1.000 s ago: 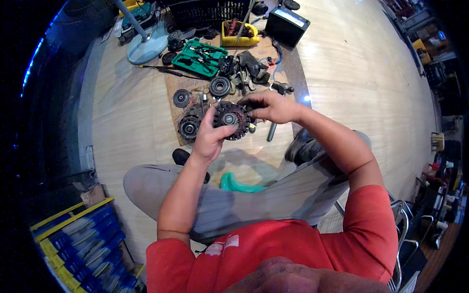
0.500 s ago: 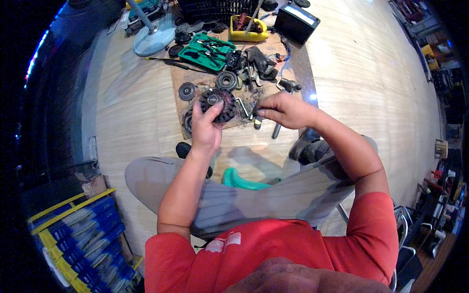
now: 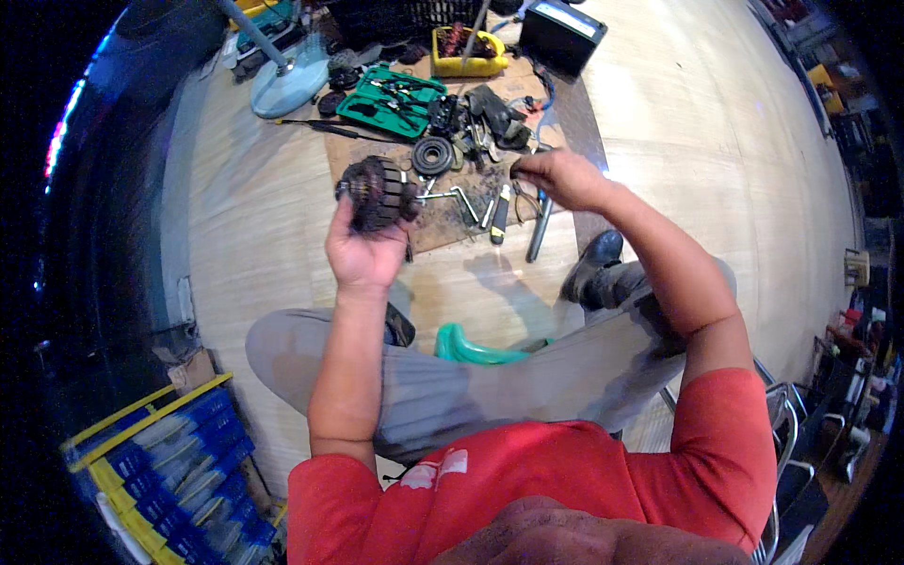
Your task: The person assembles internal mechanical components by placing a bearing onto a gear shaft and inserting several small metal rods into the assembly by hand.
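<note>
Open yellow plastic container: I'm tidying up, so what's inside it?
Dark reddish-brown pieces show inside the open yellow plastic container; they cover its bottom, so anything beneath cannot be seen.

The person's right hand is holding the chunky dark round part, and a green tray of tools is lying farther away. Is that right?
Not quite, the hand is wrong. The head view shows the left hand holding the chunky dark round part; the green tray of tools is lying farther away.

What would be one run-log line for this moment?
left hand: holds slotted rotor | right hand: curled, grip unclear | nearby: metal bar, green tool case
</note>
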Demonstrator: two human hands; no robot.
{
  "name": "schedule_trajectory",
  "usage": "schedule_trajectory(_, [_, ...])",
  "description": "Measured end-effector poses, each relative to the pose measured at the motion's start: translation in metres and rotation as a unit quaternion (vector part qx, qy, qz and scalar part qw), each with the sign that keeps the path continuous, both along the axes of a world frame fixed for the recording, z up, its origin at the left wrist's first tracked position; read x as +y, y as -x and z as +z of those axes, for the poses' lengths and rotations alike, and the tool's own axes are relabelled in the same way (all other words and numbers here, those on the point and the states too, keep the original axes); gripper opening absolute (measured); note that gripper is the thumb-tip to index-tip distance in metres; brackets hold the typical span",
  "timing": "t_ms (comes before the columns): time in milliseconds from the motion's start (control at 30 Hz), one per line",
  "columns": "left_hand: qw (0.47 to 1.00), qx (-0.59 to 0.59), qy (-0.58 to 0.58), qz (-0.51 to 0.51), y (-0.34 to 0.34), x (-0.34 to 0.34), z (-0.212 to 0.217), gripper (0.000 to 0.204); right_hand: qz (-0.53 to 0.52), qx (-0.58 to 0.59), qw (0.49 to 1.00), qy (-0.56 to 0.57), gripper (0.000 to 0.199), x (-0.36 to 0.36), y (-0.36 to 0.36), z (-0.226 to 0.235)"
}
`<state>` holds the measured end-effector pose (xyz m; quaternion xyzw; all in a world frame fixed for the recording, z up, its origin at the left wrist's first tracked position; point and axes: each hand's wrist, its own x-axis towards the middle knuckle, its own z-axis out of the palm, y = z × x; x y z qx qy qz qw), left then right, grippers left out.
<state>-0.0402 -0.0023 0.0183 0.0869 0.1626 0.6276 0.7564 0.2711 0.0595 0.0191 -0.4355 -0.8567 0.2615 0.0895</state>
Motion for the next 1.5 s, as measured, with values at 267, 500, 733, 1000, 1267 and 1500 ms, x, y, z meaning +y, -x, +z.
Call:
schedule_trajectory(267, [1.000,0.022,-0.009,-0.001,0.020,-0.001,0.011,0.044,-0.051,-0.184,0.980,-0.057,0.020,0.028,-0.058,-0.017])
schedule_trajectory(500, [0.999,0.027,-0.005,0.017,0.009,-0.006,0.003,0.047,-0.048,-0.199,0.976,-0.077,0.020,0.028,-0.069,-0.044])
schedule_trajectory(733, [0.977,0.212,-0.035,0.004,-0.031,-0.021,-0.003,0.048,0.032,0.047,0.997,0.051,0.070,-0.006,0.003,-0.032])
schedule_trajectory(1000, [0.962,0.259,-0.061,-0.059,-0.045,-0.029,0.002,0.066,0.061,0.240,0.948,0.199,0.039,-0.034,0.060,0.006])
schedule_trajectory(1267, [0.979,0.201,-0.028,-0.037,-0.035,-0.025,-0.002,0.072,0.061,0.255,0.960,0.098,0.024,-0.029,0.056,-0.005])
schedule_trajectory(1500, [0.989,0.119,-0.040,-0.073,-0.029,-0.025,-0.008,0.075,0.082,0.061,0.991,-0.088,0.020,-0.024,0.047,0.005])
